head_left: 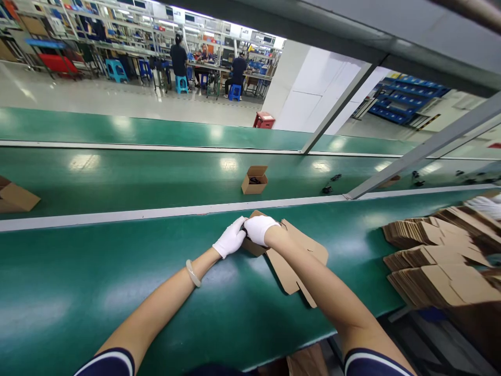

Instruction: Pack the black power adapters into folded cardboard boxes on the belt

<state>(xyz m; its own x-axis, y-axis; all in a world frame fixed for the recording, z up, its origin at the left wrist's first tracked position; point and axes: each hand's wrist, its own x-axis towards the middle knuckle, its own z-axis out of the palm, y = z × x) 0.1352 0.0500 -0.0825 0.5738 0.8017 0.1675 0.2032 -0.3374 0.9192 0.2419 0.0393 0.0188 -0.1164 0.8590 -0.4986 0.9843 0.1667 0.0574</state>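
Cardboard box (291,261), partly folded, lies on green conveyor belt (117,271). Left hand (230,237), white-gloved, curled closed against its raised end; right hand (260,230), gloved, closed over same end, gripping. Flat cardboard stacks (430,261) sit well right.

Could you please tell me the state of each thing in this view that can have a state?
Left hand: white-gloved, against the carton's edge.
Right hand: white-gloved, on top of the carton.
Brown cardboard carton: partly folded, flaps spread out.
Small cardboard box: upright on the farther belt, flaps open, dark item inside.
Flat carton blanks: stacked in leaning rows.
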